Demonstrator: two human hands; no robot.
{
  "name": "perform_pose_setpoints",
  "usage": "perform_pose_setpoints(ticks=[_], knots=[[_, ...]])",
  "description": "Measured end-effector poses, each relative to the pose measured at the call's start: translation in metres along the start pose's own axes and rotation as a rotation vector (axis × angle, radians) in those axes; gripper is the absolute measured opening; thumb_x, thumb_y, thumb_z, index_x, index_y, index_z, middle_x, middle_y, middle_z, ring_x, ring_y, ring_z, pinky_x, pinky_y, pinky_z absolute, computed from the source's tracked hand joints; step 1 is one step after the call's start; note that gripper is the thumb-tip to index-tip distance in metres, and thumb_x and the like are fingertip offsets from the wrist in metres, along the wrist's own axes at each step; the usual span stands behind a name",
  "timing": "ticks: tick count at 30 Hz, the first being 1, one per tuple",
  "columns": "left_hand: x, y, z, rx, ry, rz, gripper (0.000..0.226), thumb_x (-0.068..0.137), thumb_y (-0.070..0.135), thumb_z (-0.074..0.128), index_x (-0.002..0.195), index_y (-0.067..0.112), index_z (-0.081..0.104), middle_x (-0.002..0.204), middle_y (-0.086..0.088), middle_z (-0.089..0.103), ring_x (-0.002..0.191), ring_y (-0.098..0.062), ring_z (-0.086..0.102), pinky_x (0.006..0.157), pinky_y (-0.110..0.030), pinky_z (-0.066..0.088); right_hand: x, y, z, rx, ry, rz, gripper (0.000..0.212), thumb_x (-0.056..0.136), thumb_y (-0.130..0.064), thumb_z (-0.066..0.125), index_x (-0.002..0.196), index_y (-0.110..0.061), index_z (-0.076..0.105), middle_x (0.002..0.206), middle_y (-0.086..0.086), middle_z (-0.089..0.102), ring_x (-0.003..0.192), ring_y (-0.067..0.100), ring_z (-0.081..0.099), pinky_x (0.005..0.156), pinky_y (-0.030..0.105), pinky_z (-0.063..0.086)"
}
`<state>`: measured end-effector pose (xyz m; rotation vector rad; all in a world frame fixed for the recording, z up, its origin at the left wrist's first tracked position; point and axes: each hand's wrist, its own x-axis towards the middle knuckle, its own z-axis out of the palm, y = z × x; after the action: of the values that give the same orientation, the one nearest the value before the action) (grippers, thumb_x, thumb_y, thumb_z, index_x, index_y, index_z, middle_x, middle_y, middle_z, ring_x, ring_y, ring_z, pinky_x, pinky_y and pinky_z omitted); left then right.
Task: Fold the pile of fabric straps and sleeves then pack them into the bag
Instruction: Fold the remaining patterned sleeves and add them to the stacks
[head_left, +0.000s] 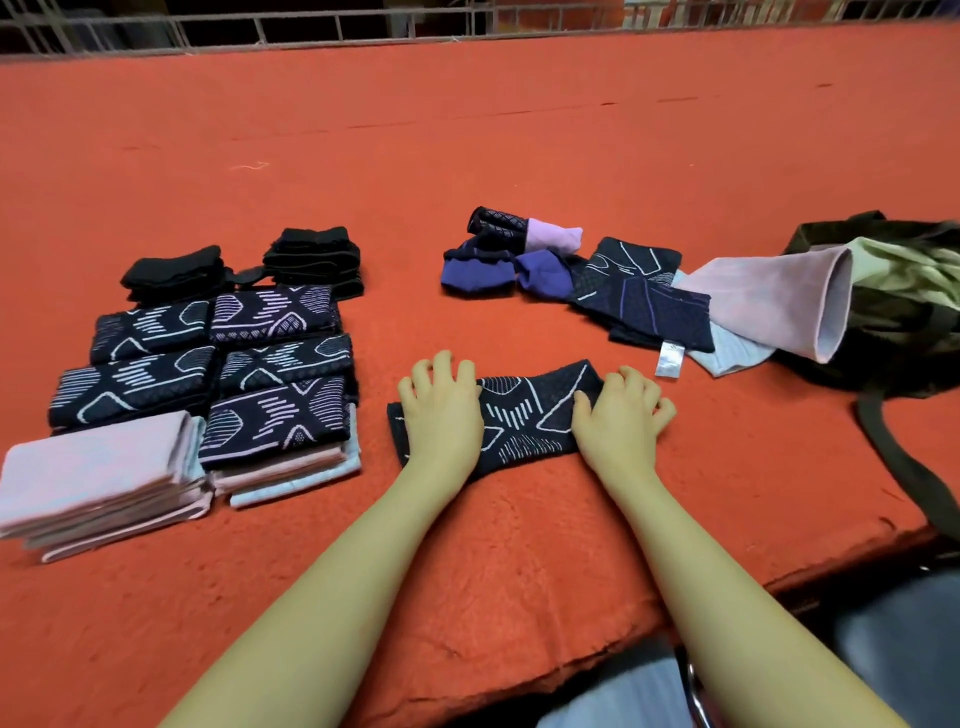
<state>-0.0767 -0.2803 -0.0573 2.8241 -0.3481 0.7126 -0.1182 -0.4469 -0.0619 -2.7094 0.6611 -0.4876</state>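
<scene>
under both hands, the patterned sleeve lies partly hidden.

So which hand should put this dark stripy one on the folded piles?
Probably the left hand. It rests on the patterned sleeve on the side nearer the folded stacks. The right hand is on the bag side.

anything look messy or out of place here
Mostly tidy. The folded stacks on the left are neat, but a pink sleeve spills half out of the green bag, lying over the unfolded heap beside it.
</scene>
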Motion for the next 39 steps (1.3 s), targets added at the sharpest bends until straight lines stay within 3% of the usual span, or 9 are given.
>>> perform_pose_setpoints(ticks=[6, 9, 11, 14, 20, 24, 29, 36, 39], knots=[[0.037, -0.009, -0.003, 0.088, 0.006, 0.062, 0.026, 0.074, 0.013, 0.077, 0.097, 0.013, 0.065, 0.126, -0.013, 0.059, 0.109, -0.037, 0.056, 0.085, -0.044, 0.042, 0.001, -0.002, 0.003, 0.058, 0.05, 0.004, 0.043, 0.094, -0.032, 0.05, 0.128, -0.006, 0.05, 0.143, 0.012, 0.039, 0.13, 0.031, 0.029, 0.102, 0.041, 0.012], [0.033, 0.01, -0.009, -0.044, -0.23, 0.072, 0.051, 0.096, 0.034, 0.048, 0.143, 0.017, 0.037, 0.157, -0.009, 0.02, 0.141, -0.033, 0.021, 0.108, -0.045, 0.021, -0.001, -0.002, 0.004, -0.031, 0.015, 0.015, 0.046, 0.095, -0.036, 0.046, 0.127, -0.004, 0.049, 0.15, 0.016, 0.03, 0.134, 0.032, 0.024, 0.102, 0.042, 0.008], [0.018, 0.026, -0.008, -0.092, -0.38, 0.119, 0.059, 0.099, 0.047, 0.034, 0.151, 0.025, 0.019, 0.161, -0.003, 0.005, 0.146, -0.028, 0.004, 0.113, -0.045, 0.008, 0.0, -0.002, 0.005, -0.069, -0.009, -0.002, 0.047, 0.096, -0.038, 0.043, 0.13, -0.005, 0.049, 0.154, 0.015, 0.024, 0.139, 0.031, 0.019, 0.103, 0.043, 0.006], [0.002, 0.037, 0.0, 0.008, -0.575, 0.133, 0.061, 0.097, 0.057, 0.018, 0.152, 0.033, 0.008, 0.161, 0.0, -0.001, 0.147, -0.028, -0.005, 0.114, -0.056, -0.004, 0.001, 0.0, 0.006, -0.093, -0.047, -0.043, 0.046, 0.098, -0.039, 0.039, 0.137, -0.015, 0.047, 0.156, 0.011, 0.022, 0.143, 0.029, 0.013, 0.102, 0.041, 0.002], [0.003, 0.037, 0.001, 0.032, -0.581, 0.121, 0.061, 0.096, 0.059, 0.017, 0.152, 0.036, 0.007, 0.161, 0.0, -0.001, 0.147, -0.029, -0.007, 0.113, -0.059, -0.006, 0.002, 0.0, 0.005, 0.088, -0.021, -0.096, 0.027, 0.094, -0.021, 0.051, 0.118, -0.01, 0.056, 0.146, 0.008, 0.041, 0.139, 0.027, 0.023, 0.103, 0.034, 0.008], [0.003, 0.036, 0.001, 0.033, -0.564, 0.118, 0.06, 0.096, 0.059, 0.017, 0.151, 0.039, 0.006, 0.161, 0.0, 0.0, 0.147, -0.029, -0.006, 0.114, -0.058, -0.006, -0.006, 0.002, -0.001, 0.294, 0.133, -0.078, 0.015, 0.08, -0.008, 0.062, 0.093, -0.012, 0.054, 0.11, 0.005, 0.058, 0.114, 0.027, 0.044, 0.085, 0.025, 0.013], [0.001, 0.033, -0.001, -0.017, -0.535, 0.151, 0.054, 0.098, 0.057, 0.018, 0.147, 0.049, -0.002, 0.161, -0.002, 0.0, 0.147, -0.031, -0.005, 0.114, -0.058, -0.005, -0.013, 0.003, -0.004, 0.338, 0.256, -0.166, 0.025, 0.081, -0.02, 0.071, 0.076, -0.019, 0.046, 0.079, -0.004, 0.05, 0.081, 0.021, 0.046, 0.075, 0.027, 0.016], [0.006, 0.024, -0.01, -0.077, -0.627, 0.21, 0.05, 0.1, 0.051, 0.019, 0.149, 0.045, 0.012, 0.161, 0.0, 0.002, 0.147, -0.028, -0.005, 0.114, -0.054, -0.007, -0.013, -0.002, -0.008, 0.641, 0.138, -0.268, 0.011, 0.077, -0.023, 0.057, 0.083, -0.02, 0.048, 0.101, -0.01, 0.057, 0.102, 0.013, 0.054, 0.084, 0.026, 0.021], [0.0, 0.006, -0.017, -0.072, -0.543, 0.15, 0.05, 0.101, 0.047, 0.022, 0.15, 0.037, 0.021, 0.161, 0.0, 0.007, 0.147, -0.025, -0.002, 0.115, -0.049, -0.004, -0.015, -0.014, -0.008, 0.695, 0.115, -0.287, 0.012, 0.079, -0.024, 0.057, 0.084, -0.022, 0.046, 0.104, -0.013, 0.059, 0.102, 0.008, 0.054, 0.087, 0.027, 0.024]])
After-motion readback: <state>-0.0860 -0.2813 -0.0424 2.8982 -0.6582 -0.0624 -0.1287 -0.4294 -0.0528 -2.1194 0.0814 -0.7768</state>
